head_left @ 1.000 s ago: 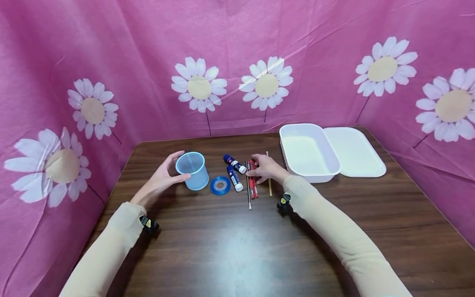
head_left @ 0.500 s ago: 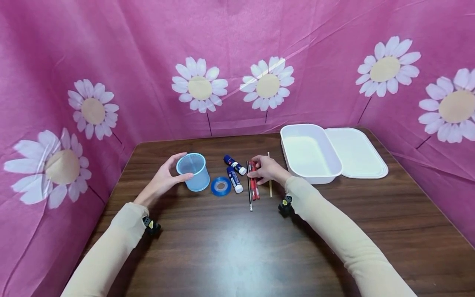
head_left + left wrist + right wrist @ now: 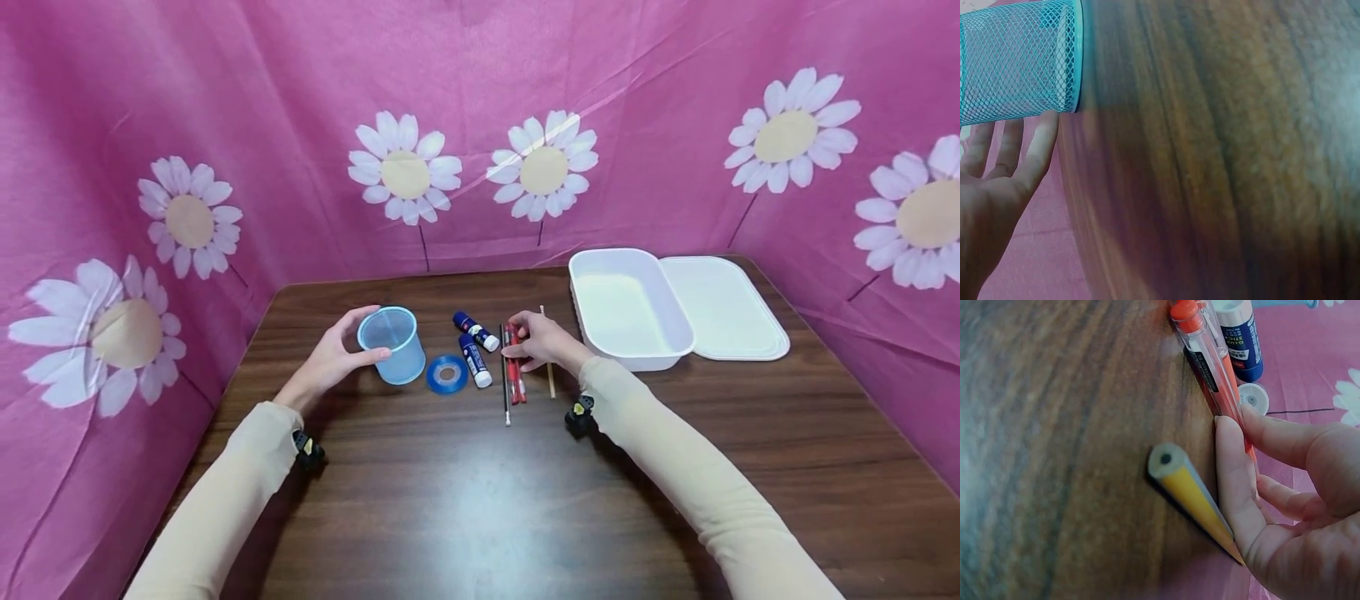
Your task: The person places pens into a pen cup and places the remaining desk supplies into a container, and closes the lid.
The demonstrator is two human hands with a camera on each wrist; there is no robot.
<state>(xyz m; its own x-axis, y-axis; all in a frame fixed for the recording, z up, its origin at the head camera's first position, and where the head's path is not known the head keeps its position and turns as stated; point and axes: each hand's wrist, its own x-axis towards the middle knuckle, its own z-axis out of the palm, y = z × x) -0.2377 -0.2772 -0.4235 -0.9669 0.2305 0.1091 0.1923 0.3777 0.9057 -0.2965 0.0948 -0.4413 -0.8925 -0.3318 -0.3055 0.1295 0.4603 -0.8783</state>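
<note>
At the left of the table, my left hand (image 3: 330,358) holds a light-blue mesh pen cup (image 3: 401,358), thumb across its near side and other fingers at its far side. In the left wrist view, fingertips touch the wall of the mesh cup (image 3: 1016,69). My right hand (image 3: 546,342) pinches red pens (image 3: 516,385) lying on the table; the right wrist view shows a clear-barrelled red pen (image 3: 1207,362) between thumb and fingers. A dark pencil (image 3: 506,396) lies just left of the pens. Beneath the right hand lies a yellow pencil (image 3: 551,382).
Two blue glue sticks (image 3: 475,360) and a blue roll of tape (image 3: 436,375) lie between the hands. At back right stands an open white plastic box (image 3: 645,363), with its white lid (image 3: 738,321) flat beside it. A pink flowered curtain (image 3: 472,242) hangs behind the table (image 3: 390,500).
Both hands keep nearly the same places on the pen cup and the pens. The near end of the yellow pencil has swung slightly right. The head view has shifted a little.
</note>
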